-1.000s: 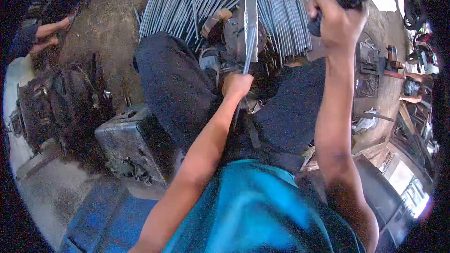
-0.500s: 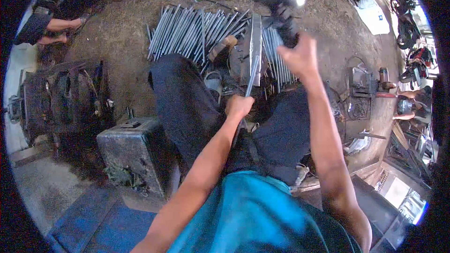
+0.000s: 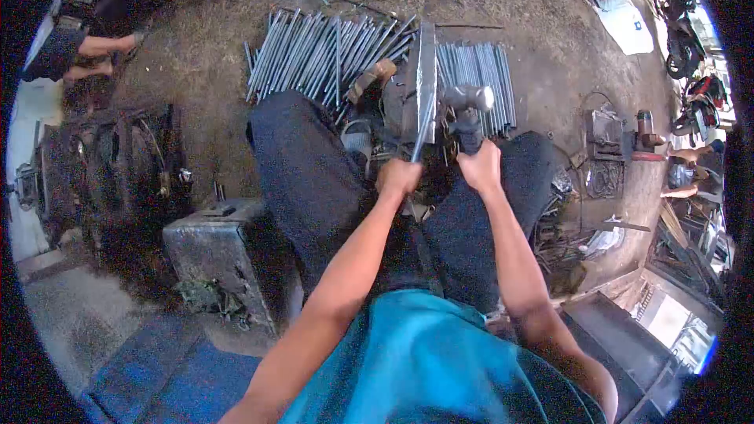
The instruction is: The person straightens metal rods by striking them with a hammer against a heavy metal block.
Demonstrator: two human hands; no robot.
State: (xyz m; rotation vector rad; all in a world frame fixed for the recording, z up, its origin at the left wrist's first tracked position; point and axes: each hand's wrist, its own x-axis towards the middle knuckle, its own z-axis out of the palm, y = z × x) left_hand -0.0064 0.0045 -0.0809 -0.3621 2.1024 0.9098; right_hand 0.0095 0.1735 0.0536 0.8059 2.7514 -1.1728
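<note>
My left hand (image 3: 398,179) is wrapped round a thin metal rod (image 3: 422,135), whose far end lies on a long upright-looking metal bar (image 3: 426,71) between my knees. My right hand (image 3: 480,166) grips the dark handle of a hammer (image 3: 470,97). The hammer's metal head is just right of the bar, over the near part of the right-hand rods. A large loose pile of metal rods (image 3: 314,55) lies on the ground to the left of the bar, and a neater row of rods (image 3: 479,63) to its right.
A scuffed metal box (image 3: 216,243) stands left of my legs. Dark machinery (image 3: 110,165) is farther left. Another person's limbs (image 3: 102,45) show at the upper left, and a person (image 3: 687,173) is at the far right. A metal device (image 3: 605,137) sits on the right.
The hammer and my right hand have come down and toward me, from above the right-hand rods to beside the bar. My left hand still holds the rod, nearly unmoved.
</note>
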